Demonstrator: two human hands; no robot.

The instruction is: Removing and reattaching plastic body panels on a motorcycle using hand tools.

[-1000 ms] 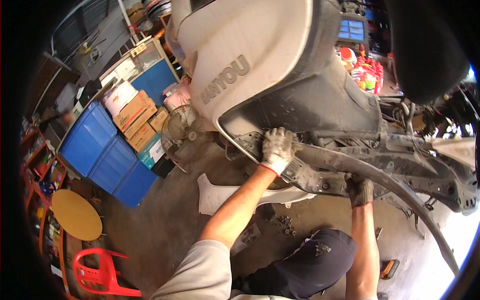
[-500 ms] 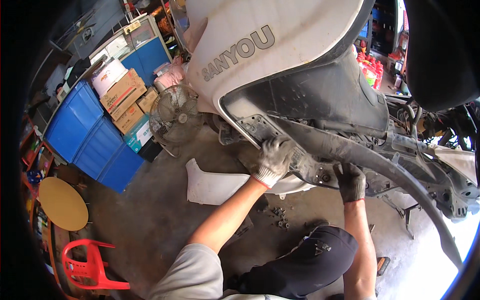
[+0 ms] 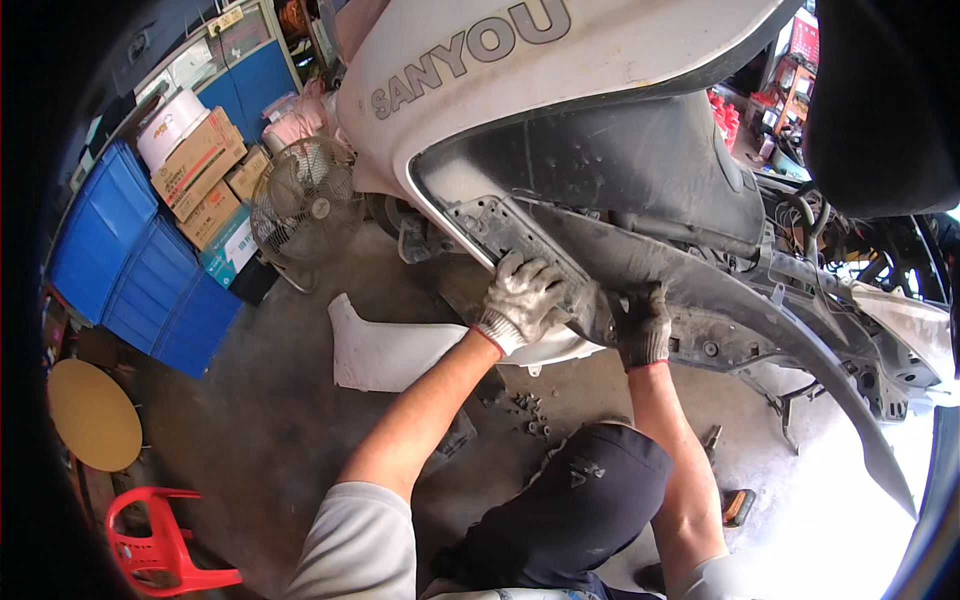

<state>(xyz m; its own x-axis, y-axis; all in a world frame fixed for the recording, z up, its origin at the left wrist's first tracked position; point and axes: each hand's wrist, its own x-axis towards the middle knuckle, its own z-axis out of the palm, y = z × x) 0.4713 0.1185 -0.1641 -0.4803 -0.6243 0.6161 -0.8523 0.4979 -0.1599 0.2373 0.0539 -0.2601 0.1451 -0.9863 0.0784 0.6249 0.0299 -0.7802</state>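
Note:
My left hand point(image 3: 520, 300), in a stained white glove, has its fingers curled over the lower edge of a black perforated plastic panel point(image 3: 480, 220) beneath the scooter's dirty white bodywork point(image 3: 600, 55). Just right of it, my right hand point(image 3: 645, 330), in a darker dirty glove, grips that same black structure, fingertips partly hidden in shadow. A long curved black strip point(image 3: 840, 395) runs from above both hands down to the right. Below lie a detached white body panel point(image 3: 385, 355) and several small metal fasteners point(image 3: 530, 410) on the concrete floor.
Blue bins point(image 3: 110, 230), cardboard boxes point(image 3: 195, 165) and a standing fan point(image 3: 310, 205) are at left, with a round yellow tabletop point(image 3: 95, 410) and red plastic chair point(image 3: 160, 540). An orange-black tool point(image 3: 737, 507) lies at lower right. The scooter's exposed frame point(image 3: 880, 350) extends rightward.
My left hand has shifted down and left along the black panel edge. My right hand has moved up and left, nearer my left one. The view has shifted slightly too.

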